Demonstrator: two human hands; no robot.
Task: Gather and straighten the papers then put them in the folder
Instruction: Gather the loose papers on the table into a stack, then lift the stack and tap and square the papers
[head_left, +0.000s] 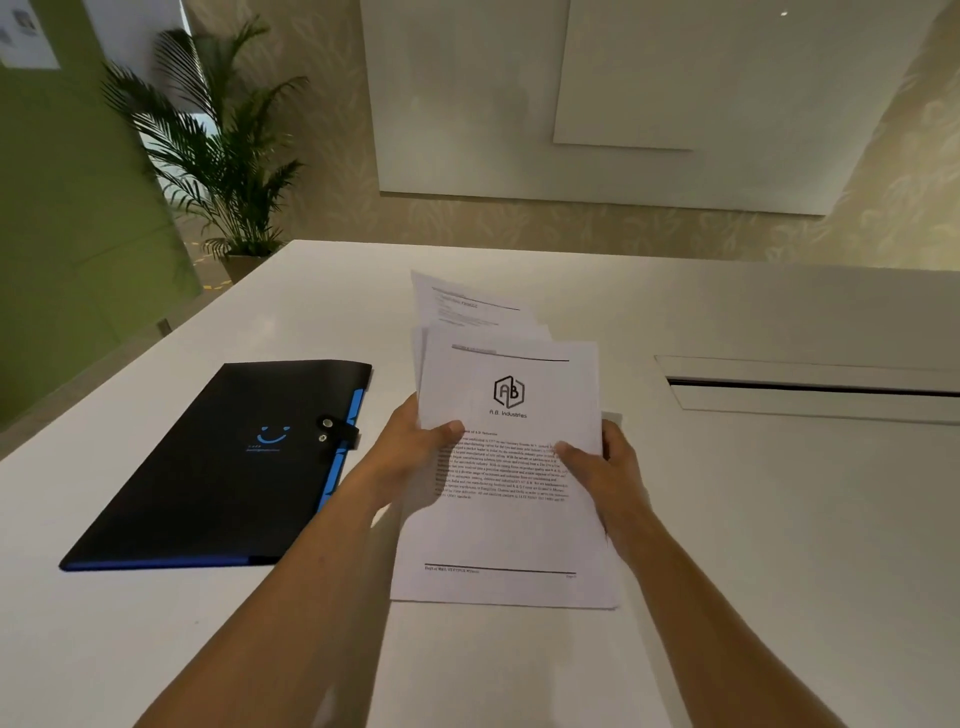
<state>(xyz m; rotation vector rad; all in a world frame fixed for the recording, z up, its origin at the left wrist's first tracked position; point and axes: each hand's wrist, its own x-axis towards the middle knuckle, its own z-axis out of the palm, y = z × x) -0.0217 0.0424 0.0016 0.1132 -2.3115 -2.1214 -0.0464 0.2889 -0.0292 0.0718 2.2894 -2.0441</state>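
Observation:
A stack of white printed papers (506, 535) stands tilted on its lower edge on the white table (779, 519); the top sheet shows an "A.B. Industries" logo. My left hand (410, 447) grips the stack's left edge and my right hand (602, 462) grips its right edge, thumbs on the front. Several sheets (457, 301) fan out unevenly behind the top of the stack. A black folder (223, 467) with blue edging, a blue smile mark and a snap strap lies shut on the table to the left of my hands.
A rectangular cable slot (810, 387) is set into the table at the right. A potted palm (223, 156) stands on the floor beyond the table's far left corner. A wall with white panels rises behind the table.

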